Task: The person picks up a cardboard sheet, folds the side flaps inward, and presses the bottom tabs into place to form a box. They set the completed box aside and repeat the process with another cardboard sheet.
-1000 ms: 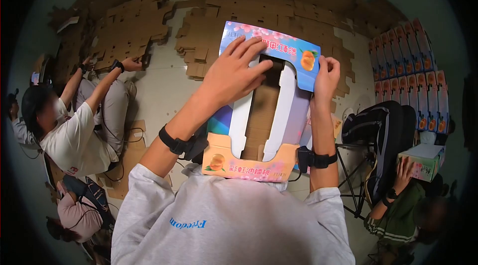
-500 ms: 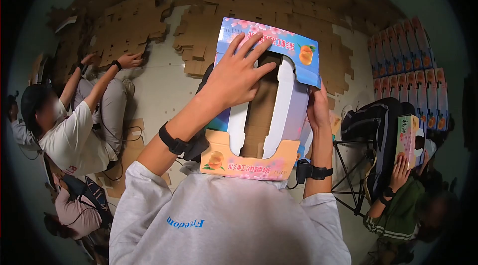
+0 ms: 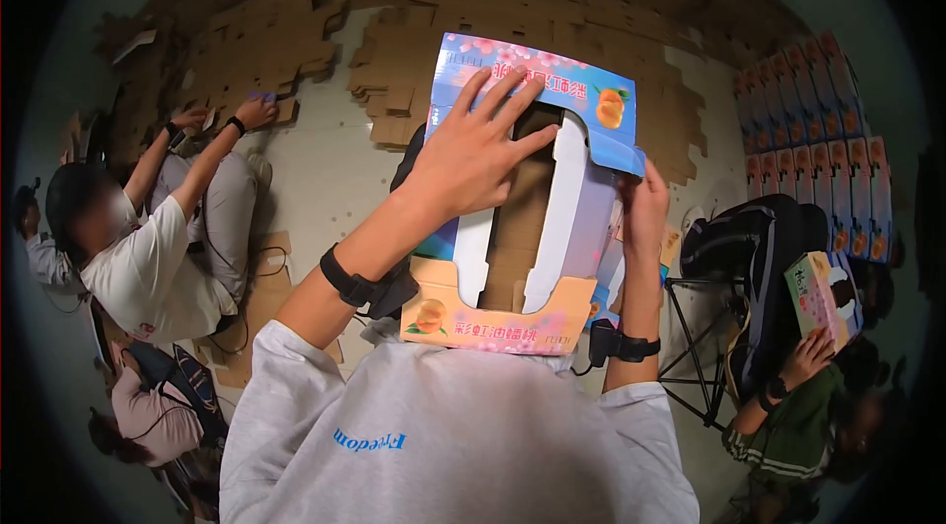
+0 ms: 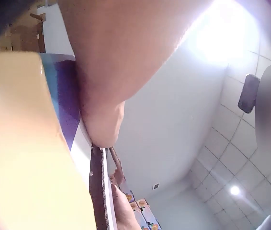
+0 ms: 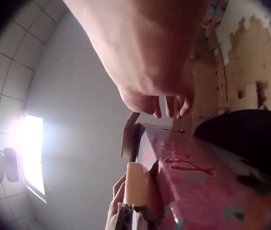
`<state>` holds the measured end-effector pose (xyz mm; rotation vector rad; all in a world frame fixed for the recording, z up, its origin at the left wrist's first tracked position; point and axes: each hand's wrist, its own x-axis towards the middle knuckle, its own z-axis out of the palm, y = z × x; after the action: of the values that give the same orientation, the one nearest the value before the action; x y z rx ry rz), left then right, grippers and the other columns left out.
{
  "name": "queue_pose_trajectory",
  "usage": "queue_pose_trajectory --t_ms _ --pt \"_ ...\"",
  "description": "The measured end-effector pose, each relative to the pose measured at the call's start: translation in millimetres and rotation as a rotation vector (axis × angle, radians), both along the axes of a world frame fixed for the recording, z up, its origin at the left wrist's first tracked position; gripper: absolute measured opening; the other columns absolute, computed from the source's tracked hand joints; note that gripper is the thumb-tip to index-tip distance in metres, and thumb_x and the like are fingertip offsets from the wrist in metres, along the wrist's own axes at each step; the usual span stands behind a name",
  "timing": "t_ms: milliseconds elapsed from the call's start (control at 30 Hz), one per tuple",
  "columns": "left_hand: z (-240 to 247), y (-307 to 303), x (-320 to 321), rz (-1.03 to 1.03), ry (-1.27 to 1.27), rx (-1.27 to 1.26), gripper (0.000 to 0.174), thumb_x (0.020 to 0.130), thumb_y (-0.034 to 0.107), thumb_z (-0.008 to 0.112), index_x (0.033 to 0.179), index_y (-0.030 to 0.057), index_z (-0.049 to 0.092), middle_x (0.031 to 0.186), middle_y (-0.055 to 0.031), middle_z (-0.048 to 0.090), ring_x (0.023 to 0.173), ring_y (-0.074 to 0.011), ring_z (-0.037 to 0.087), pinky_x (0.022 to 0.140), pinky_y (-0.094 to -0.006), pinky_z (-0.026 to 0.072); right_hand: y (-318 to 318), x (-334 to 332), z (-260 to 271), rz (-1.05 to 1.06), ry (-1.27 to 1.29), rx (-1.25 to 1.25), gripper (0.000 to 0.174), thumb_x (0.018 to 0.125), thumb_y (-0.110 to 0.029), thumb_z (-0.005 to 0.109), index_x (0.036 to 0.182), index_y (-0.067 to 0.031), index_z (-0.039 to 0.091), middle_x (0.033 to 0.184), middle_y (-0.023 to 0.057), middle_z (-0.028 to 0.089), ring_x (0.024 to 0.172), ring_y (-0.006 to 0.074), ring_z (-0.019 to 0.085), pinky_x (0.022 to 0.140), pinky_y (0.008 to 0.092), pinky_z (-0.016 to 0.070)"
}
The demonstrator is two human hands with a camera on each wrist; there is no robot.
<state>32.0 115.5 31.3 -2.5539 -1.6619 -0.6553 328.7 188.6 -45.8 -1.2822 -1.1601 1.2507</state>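
A printed cardboard fruit box (image 3: 498,335) with a cut-out window in its top stands upright against the person's front in the head view. Its near end flap is peach, its far flap (image 3: 609,108) blue and pink with a peach picture. Across the far flap and the window's left edge lies the left hand (image 3: 483,145), fingers straight and spread. Beside the far right corner is the right hand (image 3: 645,209), fingertips right at the flap's lifted edge. In the right wrist view its fingers (image 5: 171,105) hang loosely above the box's pink side (image 5: 188,167).
Flat brown cardboard sheets (image 3: 473,41) cover the floor ahead. Finished boxes stand in stacked rows (image 3: 818,169) at the right. A person on the left (image 3: 158,248) handles cardboard, and another at the right holds a similar box (image 3: 818,312). A black stand (image 3: 690,357) is beside the right forearm.
The right hand has gone from the far flap's corner down along the box's right side, then slightly back outward. The left hand stays on the flap. The right-hand neighbour's box has turned.
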Motion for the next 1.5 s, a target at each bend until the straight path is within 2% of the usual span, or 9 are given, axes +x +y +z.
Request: queue_pose_trajectory --t_ms 67,267,467,767,967,1167,1267,1367,1500 --pt "-2 -1 0 -0.007 0.000 0.008 0.072 0.073 0.010 0.077 0.143 0.0220 0.067 0.170 -0.0176 0.038 0.160 -0.0383 0.029 0.132 -0.0595 0.0208 3 5 24 -0.074 -0.294 0.216 0.026 0.107 -0.012 0.063 0.129 -0.0009 0.072 0.093 -0.0024 0.060 0.086 0.0046 0.052 0.075 0.0230 0.0455" --pt "0 -2 1 -0.008 0.048 0.065 0.061 0.078 0.017 0.077 0.138 0.0203 0.068 0.164 -0.0173 0.045 0.156 -0.0370 0.035 0.130 -0.0584 0.0241 8 -10 71 0.215 -0.550 0.242 0.022 0.110 -0.022 0.065 0.106 -0.0016 0.072 0.075 -0.0082 0.053 0.069 0.0030 0.046 0.063 0.0229 0.0380" --pt "-4 -2 2 -0.032 0.006 0.018 0.069 0.077 0.015 0.077 0.144 0.0212 0.065 0.171 -0.0177 0.036 0.161 -0.0359 0.029 0.132 -0.0582 0.0216 9 -18 84 0.306 -0.197 -0.097 0.033 0.112 -0.030 0.064 0.093 -0.0041 0.062 0.073 -0.0094 0.042 0.069 0.0006 0.035 0.058 0.0231 0.0287" --pt "1 -1 2 -0.024 0.064 0.002 0.071 0.075 0.014 0.076 0.145 0.0205 0.065 0.170 -0.0184 0.038 0.160 -0.0355 0.031 0.132 -0.0580 0.0221 8 -18 56 0.249 -0.332 0.137 0.031 0.114 -0.030 0.060 0.099 -0.0028 0.059 0.080 -0.0080 0.044 0.072 0.0027 0.034 0.060 0.0239 0.0294" --pt "-3 0 2 -0.022 0.039 0.006 0.071 0.075 0.014 0.076 0.145 0.0195 0.064 0.169 -0.0183 0.039 0.159 -0.0358 0.032 0.132 -0.0582 0.0220 4 -34 45 0.125 -0.546 0.418 0.032 0.116 -0.031 0.055 0.120 0.0003 0.052 0.082 0.0045 0.053 0.075 0.0151 0.052 0.072 0.0329 0.0465" --pt "-7 0 0 -0.087 0.024 0.005 0.066 0.073 0.012 0.078 0.138 0.0165 0.067 0.164 -0.0158 0.045 0.156 -0.0349 0.037 0.132 -0.0525 0.0273 2 -38 64 0.109 -0.810 0.369 0.028 0.108 -0.021 0.067 0.121 0.0011 0.057 0.111 0.0196 0.062 0.095 0.0309 0.064 0.086 0.0427 0.0517" --pt "0 -3 -6 -0.206 0.029 -0.050 0.058 0.072 0.012 0.078 0.129 0.0138 0.069 0.155 -0.0142 0.052 0.155 -0.0339 0.039 0.131 -0.0515 0.0310 -12 -46 100 0.217 -1.199 0.741 0.025 0.099 -0.014 0.074 0.116 -0.0005 0.063 0.127 0.0209 0.061 0.112 0.0338 0.064 0.093 0.0466 0.0518" --pt "-11 -7 -6 -0.236 0.024 -0.037 0.036 0.073 0.015 0.078 0.107 0.0073 0.073 0.130 -0.0112 0.065 0.140 -0.0305 0.053 0.130 -0.0492 0.0347 -34 -76 100 0.410 -0.940 0.804 0.021 0.093 -0.012 0.077 0.110 -0.0027 0.069 0.131 0.0176 0.062 0.131 0.0353 0.059 0.106 0.0495 0.0486" --pt "-12 -11 -8 -0.262 0.008 -0.079 0.020 0.074 0.017 0.077 0.088 0.0031 0.075 0.108 -0.0088 0.071 0.127 -0.0288 0.060 0.129 -0.0467 0.0364 -35 -98 70 0.469 -1.031 0.896 0.017 0.090 -0.012 0.075 0.106 -0.0047 0.073 0.141 0.0143 0.061 0.153 0.0340 0.043 0.124 0.0539 0.0348"
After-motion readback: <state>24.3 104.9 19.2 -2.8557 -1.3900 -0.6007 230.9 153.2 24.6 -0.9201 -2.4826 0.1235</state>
